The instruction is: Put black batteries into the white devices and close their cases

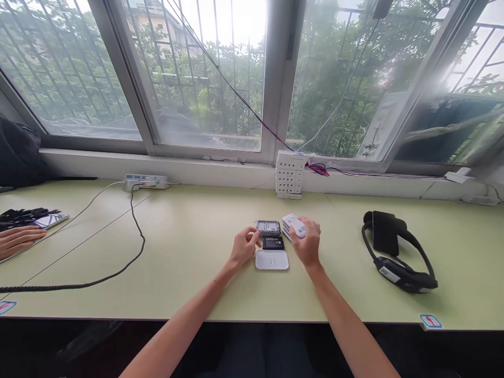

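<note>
An open device body (268, 227) lies on the green table, with a black battery marked 3000mAh (273, 243) just below it and a white cover (272, 260) nearest the table's front edge. My left hand (246, 245) is at the left side of the device and battery, its fingers closed; whatever they pinch is too small to name. To the right, my right hand (307, 239) grips a stack of white devices (292, 226) from its right side, fingers over the top one.
A black headset (401, 257) lies at the right. White boxes (289, 176) stand stacked by the window sill. A power strip (145, 181) and a black cable (137, 252) are at the left. Another person's hand (18, 240) rests near a phone (51, 220) at far left.
</note>
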{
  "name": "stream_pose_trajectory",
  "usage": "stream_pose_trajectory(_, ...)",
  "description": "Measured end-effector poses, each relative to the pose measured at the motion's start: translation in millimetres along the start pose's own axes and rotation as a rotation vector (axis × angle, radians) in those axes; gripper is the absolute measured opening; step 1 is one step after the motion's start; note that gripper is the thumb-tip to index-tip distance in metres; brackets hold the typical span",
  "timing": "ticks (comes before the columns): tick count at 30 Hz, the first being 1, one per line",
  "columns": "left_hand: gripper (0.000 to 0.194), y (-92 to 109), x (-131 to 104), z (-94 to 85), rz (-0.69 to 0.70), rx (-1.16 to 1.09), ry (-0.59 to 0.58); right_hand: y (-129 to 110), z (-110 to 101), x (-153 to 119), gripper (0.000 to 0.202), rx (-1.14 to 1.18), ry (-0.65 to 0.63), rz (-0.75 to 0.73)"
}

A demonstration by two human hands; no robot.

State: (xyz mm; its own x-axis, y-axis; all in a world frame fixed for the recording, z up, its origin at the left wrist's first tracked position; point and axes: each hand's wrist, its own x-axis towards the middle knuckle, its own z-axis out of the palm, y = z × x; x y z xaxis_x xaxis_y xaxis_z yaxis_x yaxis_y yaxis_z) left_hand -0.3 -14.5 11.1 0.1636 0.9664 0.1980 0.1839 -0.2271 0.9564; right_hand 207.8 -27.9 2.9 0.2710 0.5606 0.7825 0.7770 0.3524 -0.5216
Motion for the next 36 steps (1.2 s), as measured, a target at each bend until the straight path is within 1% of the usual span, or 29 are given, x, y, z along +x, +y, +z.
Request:
stream_pose_trajectory(1,0.031,0,0,-0.2,0.001,0.003,0.002,-5,-1,-2,0.025,0.043,-0.002,-0.031)
stream_pose_trajectory(3,0.031,1,0,-0.6,0.002,0.009,0.003,-16,0,-6,0.02,0.119,-0.056,-0.092)
stream_pose_trajectory(6,0.03,1,0,-1.2,0.007,0.029,0.007,-26,7,-15,0.018,0.196,-0.234,-0.142)
stream_pose_trajectory(9,0.029,0,0,-1.4,0.014,0.053,0.014,-29,14,-22,0.02,0.232,-0.4,-0.129)
stream_pose_trajectory(13,0.025,-2,0,-1.3,0.029,0.079,0.026,-24,19,-25,0.024,0.164,-0.48,-0.098)
stream_pose_trajectory(18,0.02,-3,1,-1.9,0.031,0.087,0.036,-19,20,-25,0.026,0.048,-0.571,-0.067)
stream_pose_trajectory(22,0.017,-3,3,-3.6,0.013,0.054,0.107,-18,20,-26,0.026,0.01,-0.61,-0.054)
stream_pose_trajectory(27,0.014,-5,5,-5.6,-0.007,0.069,0.167,-17,21,-25,0.029,0.031,-0.589,-0.058)
stream_pose_trajectory(32,0.012,-5,5,-5.6,-0.017,0.051,0.185,-17,20,-22,0.034,0.088,-0.564,-0.069)
stream_pose_trajectory(36,0.012,-4,5,-5.4,-0.016,0.043,0.181,-18,18,-23,0.037,0.072,-0.559,-0.044)
